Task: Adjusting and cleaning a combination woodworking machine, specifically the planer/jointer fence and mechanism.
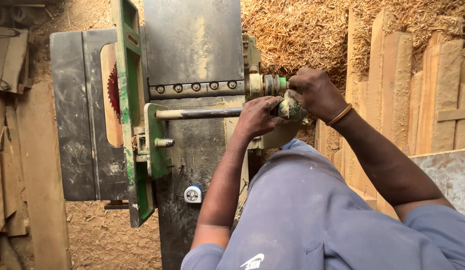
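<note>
A dark metal woodworking machine [192,45] with green parts fills the middle of the head view. A steel rod [197,114] runs across it to a dusty green knob [291,109] at its right end. My left hand [257,117] is closed around the rod's end just beside the knob. My right hand [315,92] grips the knob from the right, below a ridged shaft end [270,85]. A red saw blade [114,92] shows through a slot in the left table.
Sawdust and wood shavings [297,30] cover the ground behind the machine. Cut wooden planks [417,90] stand stacked at the right. More boards [22,165] lie at the left. A small tape measure [192,194] rests on the machine's near surface.
</note>
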